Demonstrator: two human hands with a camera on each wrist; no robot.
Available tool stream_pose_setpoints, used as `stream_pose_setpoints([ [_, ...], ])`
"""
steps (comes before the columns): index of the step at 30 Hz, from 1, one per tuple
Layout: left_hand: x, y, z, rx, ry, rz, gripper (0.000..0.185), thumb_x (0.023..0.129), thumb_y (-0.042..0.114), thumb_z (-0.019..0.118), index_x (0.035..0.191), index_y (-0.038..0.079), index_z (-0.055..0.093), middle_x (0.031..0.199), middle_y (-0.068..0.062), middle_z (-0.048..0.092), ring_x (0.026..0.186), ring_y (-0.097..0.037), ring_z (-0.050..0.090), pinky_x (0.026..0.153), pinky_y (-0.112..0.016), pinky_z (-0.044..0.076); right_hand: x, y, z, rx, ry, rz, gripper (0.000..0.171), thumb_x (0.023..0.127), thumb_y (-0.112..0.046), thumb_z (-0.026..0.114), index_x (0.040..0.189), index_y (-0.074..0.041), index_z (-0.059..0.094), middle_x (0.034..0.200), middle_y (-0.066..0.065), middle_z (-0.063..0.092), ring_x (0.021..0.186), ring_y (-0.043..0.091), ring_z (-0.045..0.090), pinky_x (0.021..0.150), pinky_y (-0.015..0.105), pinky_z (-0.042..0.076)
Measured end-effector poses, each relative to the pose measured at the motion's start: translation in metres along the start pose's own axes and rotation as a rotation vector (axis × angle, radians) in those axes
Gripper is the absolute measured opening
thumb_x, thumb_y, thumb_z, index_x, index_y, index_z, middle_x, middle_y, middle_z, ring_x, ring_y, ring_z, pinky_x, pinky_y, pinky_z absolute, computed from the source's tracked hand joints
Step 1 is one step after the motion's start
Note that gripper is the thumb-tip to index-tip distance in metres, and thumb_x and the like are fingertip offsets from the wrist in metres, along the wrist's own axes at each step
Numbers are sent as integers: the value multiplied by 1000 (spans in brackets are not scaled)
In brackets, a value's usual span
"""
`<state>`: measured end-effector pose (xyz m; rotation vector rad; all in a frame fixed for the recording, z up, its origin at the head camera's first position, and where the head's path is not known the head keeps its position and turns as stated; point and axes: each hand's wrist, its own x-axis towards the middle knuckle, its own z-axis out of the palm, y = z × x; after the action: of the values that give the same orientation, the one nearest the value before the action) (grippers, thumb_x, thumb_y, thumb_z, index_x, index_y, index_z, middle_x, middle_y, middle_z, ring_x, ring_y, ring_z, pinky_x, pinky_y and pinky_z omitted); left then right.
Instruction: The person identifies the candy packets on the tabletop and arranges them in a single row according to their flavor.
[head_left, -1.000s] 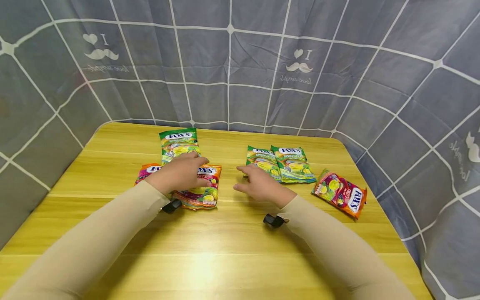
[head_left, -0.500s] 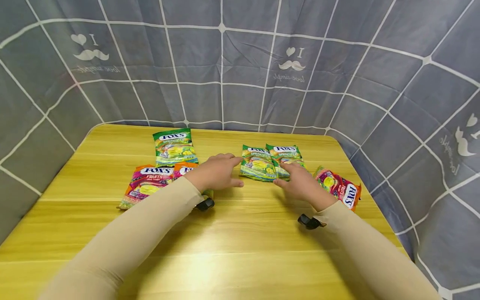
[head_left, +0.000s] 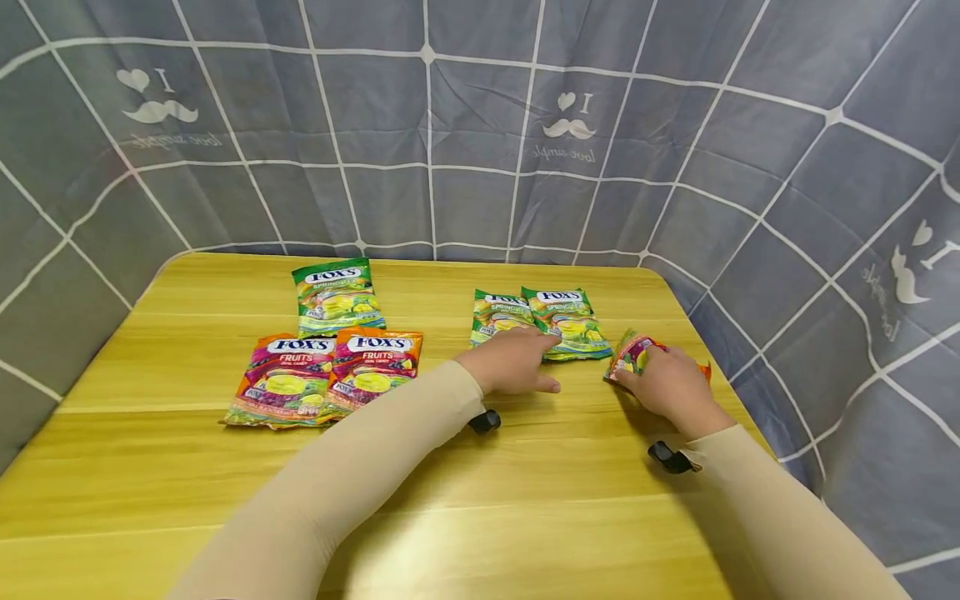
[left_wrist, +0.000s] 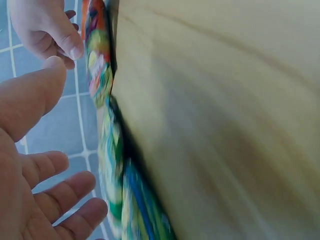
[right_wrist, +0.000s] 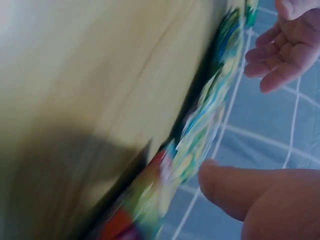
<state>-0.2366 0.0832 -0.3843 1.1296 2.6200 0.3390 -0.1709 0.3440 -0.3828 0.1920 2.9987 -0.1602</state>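
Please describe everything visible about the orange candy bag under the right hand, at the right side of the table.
The orange candy bag is a glossy, plastic-looking packet with red, yellow and green fruit print. It lies tilted near the right edge of the wooden table, just right of two green bags. The right hand covers most of it, so only its left end and a sliver of orange beyond the hand show. Its lettering is hidden. Whether the fingers grip it is unclear.
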Motion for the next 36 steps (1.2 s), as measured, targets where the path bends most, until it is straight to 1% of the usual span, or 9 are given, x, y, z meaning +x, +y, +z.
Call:
stream_pose_setpoints([
  [2,9,8,5,5,-3,13,81,101,56,65,166,18,35,170,-5,39,159,-25,33,130,-41,29,-2,9,2,-23,-22,29,84,99,-59,62,131,18,56,123,37,64,114,50,55,92,63,52],
  [4,17,14,10,10,-2,27,80,101,56,64,166,18,36,170,-5,39,160,-24,32,131,-41,27,-3,16,5,-29,-44,57,86,99,-60,62,131,19,55,125,38,63,112,49,54,90,63,51],
  [7,25,21,17,11,-4,38,79,101,56,64,165,17,37,170,-5,39,160,-25,32,131,-43,28,-4,23,8,-29,-60,70,86,99,-59,62,133,20,54,127,39,62,114,51,52,95,65,50],
  [11,31,28,21,2,4,44,77,101,57,65,164,19,40,169,-3,40,159,-24,34,130,-45,29,-4,28,10,-33,-61,54,85,100,-56,62,136,20,52,129,41,61,118,54,52,100,67,49],
  [18,41,41,25,17,0,70,78,100,59,64,164,21,40,170,-1,39,159,-23,34,129,-45,32,-2,37,12,-43,-48,16,84,98,-50,68,142,19,50,125,40,64,115,53,51,99,67,49],
  [25,53,56,28,8,-4,97,76,103,58,61,164,20,39,171,0,37,160,-21,31,130,-40,30,-3,49,14,-39,-8,-90,73,95,-35,76,142,16,54,124,37,67,117,51,52,102,66,47],
  [30,58,63,30,-6,-4,83,73,103,58,59,164,22,39,172,2,35,161,-19,30,131,-38,27,-7,58,11,-6,30,-206,62,87,-15,81,141,8,61,123,37,63,111,50,60,98,64,51],
  [33,62,66,33,7,2,64,73,104,60,57,165,24,38,173,1,33,161,-19,29,130,-41,29,-7,63,8,33,24,-259,58,83,1,74,140,4,64,132,38,58,117,54,61,99,64,52],
  [36,69,68,37,-11,-2,44,72,104,60,54,165,27,37,174,0,31,162,-21,27,131,-42,28,-5,66,7,52,7,-295,58,81,8,64,138,0,67,140,36,58,126,57,57,103,66,50],
])
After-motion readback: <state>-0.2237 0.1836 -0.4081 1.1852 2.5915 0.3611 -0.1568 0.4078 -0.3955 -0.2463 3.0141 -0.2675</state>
